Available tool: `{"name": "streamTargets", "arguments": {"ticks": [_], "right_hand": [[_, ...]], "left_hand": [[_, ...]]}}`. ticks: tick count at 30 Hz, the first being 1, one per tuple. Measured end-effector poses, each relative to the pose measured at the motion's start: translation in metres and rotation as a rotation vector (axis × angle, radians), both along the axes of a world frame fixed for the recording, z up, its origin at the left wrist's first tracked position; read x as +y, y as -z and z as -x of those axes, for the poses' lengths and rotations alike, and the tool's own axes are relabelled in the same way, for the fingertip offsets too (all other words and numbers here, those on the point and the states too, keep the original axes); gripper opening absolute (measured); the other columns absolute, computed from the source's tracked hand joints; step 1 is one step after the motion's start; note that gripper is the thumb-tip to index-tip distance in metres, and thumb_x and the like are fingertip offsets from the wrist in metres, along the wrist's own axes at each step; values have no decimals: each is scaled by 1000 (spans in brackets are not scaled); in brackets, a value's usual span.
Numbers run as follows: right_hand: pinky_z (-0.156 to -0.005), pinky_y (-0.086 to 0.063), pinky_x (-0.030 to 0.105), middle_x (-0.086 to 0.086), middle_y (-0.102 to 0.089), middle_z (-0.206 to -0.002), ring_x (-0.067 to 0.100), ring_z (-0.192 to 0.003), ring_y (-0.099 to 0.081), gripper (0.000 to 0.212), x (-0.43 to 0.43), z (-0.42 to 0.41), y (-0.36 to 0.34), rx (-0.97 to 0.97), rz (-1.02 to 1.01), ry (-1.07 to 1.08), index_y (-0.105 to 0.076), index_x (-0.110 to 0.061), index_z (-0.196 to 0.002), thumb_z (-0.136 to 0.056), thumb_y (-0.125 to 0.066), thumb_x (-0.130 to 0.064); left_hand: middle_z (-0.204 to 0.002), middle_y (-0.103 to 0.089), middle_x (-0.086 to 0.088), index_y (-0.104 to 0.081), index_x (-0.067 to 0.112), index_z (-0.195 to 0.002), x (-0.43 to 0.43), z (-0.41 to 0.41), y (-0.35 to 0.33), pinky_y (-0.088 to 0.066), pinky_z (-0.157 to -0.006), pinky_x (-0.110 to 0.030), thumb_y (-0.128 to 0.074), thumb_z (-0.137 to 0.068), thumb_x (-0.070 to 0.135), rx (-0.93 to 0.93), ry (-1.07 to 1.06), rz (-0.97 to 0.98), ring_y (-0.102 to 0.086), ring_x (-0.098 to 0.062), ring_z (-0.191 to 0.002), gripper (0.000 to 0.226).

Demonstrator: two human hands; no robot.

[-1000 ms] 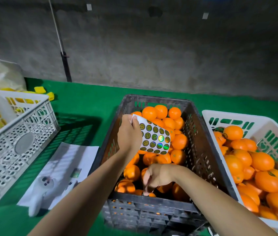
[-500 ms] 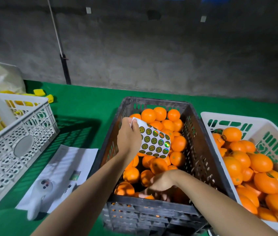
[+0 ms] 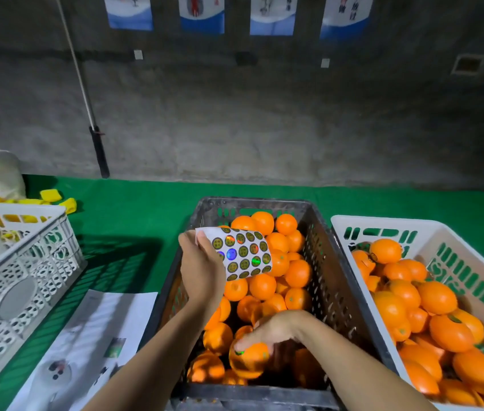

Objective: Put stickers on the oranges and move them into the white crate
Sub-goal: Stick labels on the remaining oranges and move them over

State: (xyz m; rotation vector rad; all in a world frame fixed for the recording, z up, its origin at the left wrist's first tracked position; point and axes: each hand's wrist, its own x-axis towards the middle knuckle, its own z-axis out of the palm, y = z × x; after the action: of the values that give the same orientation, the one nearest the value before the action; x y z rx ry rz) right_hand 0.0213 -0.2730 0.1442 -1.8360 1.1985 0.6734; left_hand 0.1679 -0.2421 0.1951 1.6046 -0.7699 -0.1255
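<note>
1. Closest to the person, the right hand (image 3: 267,330) reaches down into the near end of the dark crate (image 3: 335,280). Its fingers curl over the top of one orange (image 3: 248,361) and hold it. This orange sits just above the other fruit, right under the hand.
2. A small shiny sticker (image 3: 239,352) shows on the orange, just at a fingertip. The orange is round, so it has no long side to tell.
3. A little farther, the left hand (image 3: 202,268) is raised over the left side of the dark crate. Its thumb and fingers pinch the left edge of a sticker sheet (image 3: 242,253).
4. The sheet curls and stretches out to the right of the hand, over the pile of oranges (image 3: 276,262). Its long side runs left to right, and the round stickers face the person.
5. The two hands are apart, the left one farther and higher.
6. To the right, just beside the dark crate, the white crate (image 3: 383,225) holds many oranges.
7. On the left lie some papers (image 3: 98,336) and another white basket (image 3: 21,280) on the green table (image 3: 134,209).
</note>
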Motion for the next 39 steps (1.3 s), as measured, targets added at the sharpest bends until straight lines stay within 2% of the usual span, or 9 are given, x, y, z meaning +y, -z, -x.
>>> {"name": "streamTargets", "arguments": {"ticks": [3,6,14,17,26,30,33,36,39], "right_hand": [[-86,-53,28,18,-70,-109,6,-57,-67,90,-15,14,2,-230,33,351,-56,-18,-138,-71,-60,-78],[-49,-44,22,11,-62,-78,15,-47,-51,68,-26,18,-2,-513,-41,865,-60,-9,-116,-84,-59,-69],[-74,-45,35,13,-69,-96,24,-82,-63,77,-42,38,-48,-1590,-512,1598,-61,-3,-114,-90,-39,-72],[-92,-42,40,17,-63,-121,32,-116,-54,77,-44,51,-52,-1870,-576,1650,-53,-2,-128,-91,-42,-68],[-96,-42,40,13,-74,-111,24,-104,-62,77,-53,61,-46,-2354,-707,1586,-65,-7,-122,-92,-28,-69],[-81,-46,40,16,-69,-115,27,-95,-63,65,-51,58,-42,-2184,-559,1555,-65,-8,-121,-93,-34,-58],[-75,-47,37,11,-68,-108,25,-92,-60,46,-47,49,-43,-1679,46,1441,-64,-13,-123,-91,-47,-41],[-89,-48,33,-11,-62,-117,14,-108,-58,29,-34,37,-39,-1170,855,826,-65,-33,-116,-88,-57,-34],[-109,-26,30,-22,-43,-139,6,-132,-34,55,-27,24,-21,-765,1022,258,-44,-41,-140,-88,-53,-56]], "left_hand": [[-87,-51,-3,-39,12,-99,0,-1,-2,-34,-66,-35,-32,-107,33,4,-31,77,-54,-31,-80,23],[-85,-49,-8,-37,8,-95,1,-1,-1,-33,-66,-37,-29,-107,33,10,-25,62,-50,-33,-77,30],[-73,-49,-3,-39,11,-88,-1,0,7,-31,-56,-36,-26,-106,38,-20,32,-42,-49,-26,-65,36],[-73,-53,-2,-40,16,-88,0,2,10,-37,-54,-34,-26,-106,42,-71,79,-78,-55,-20,-64,34],[-73,-57,-1,-45,20,-86,0,3,10,-47,-55,-34,-28,-106,39,-98,182,-135,-60,-17,-63,32],[-68,-56,-3,-45,22,-85,2,7,10,-41,-53,-33,-31,-105,42,-119,290,-173,-59,-21,-59,32],[-61,-49,-1,-45,23,-85,4,9,9,-36,-52,-34,-32,-105,43,-196,327,-219,-50,-16,-53,31],[-63,-51,-3,-44,24,-86,4,9,9,-39,-54,-38,-31,-106,39,-261,365,-222,-53,-19,-56,28],[-67,-57,-4,-44,26,-87,5,8,9,-48,-58,-43,-30,-106,33,-258,373,-201,-59,-17,-61,24]]}}
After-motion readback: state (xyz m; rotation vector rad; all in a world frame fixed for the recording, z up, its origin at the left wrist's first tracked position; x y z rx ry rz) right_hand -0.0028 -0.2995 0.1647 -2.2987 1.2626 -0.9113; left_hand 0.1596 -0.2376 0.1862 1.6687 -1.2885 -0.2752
